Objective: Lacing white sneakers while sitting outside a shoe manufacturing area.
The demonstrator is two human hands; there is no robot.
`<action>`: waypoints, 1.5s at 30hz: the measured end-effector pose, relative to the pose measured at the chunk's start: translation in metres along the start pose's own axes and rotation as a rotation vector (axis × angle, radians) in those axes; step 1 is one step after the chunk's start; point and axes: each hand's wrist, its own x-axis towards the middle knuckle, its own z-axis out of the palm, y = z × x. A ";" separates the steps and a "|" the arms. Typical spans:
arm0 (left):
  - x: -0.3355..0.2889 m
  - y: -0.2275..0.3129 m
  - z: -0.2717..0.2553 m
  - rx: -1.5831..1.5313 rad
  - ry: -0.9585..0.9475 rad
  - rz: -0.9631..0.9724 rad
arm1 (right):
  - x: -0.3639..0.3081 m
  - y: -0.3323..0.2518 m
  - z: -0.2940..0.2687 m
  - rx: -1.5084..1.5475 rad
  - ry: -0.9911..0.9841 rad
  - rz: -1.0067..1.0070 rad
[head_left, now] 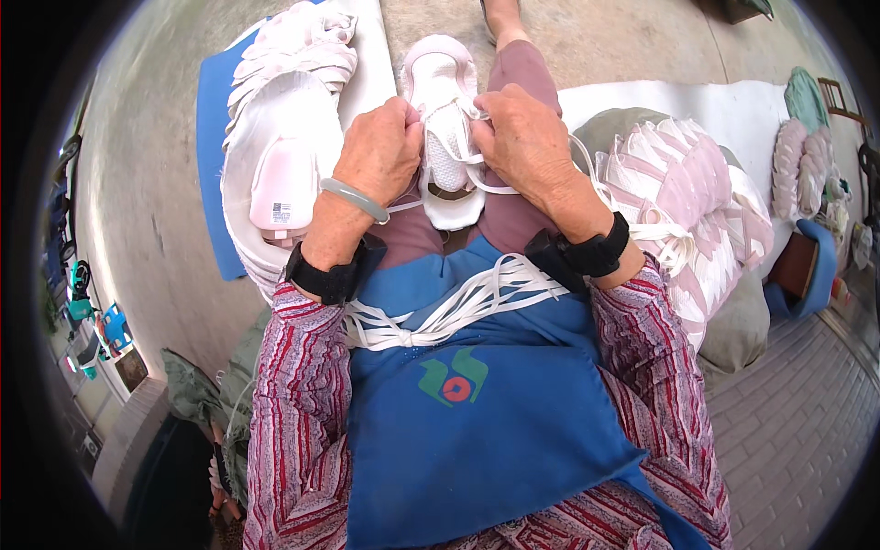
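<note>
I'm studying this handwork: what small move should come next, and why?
Probably a gentle pull on the white lace with the right hand, to take up slack: it lies in loose curves over the pale shoe, a length trails below that hand, and the left hand is at the shoe's opposite edge.

Left of the shoe [445,81], the left hand [379,151] hides most of its fingertips; print on a label [282,214] is too small to read. Beyond the shoe, the top edge cuts off a leg [527,69].
</note>
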 end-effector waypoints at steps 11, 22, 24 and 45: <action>0.021 0.016 -0.016 0.233 0.184 0.254 | 0.012 -0.002 0.007 -0.065 0.015 -0.095; -0.010 -0.007 0.002 0.074 0.037 0.076 | 0.030 0.025 -0.009 0.099 0.073 -0.055; -0.008 -0.010 0.006 0.164 0.086 0.169 | 0.021 0.024 -0.012 0.140 -0.046 0.019; 0.030 0.008 -0.012 0.290 0.065 0.362 | 0.016 0.008 0.013 0.003 0.044 -0.079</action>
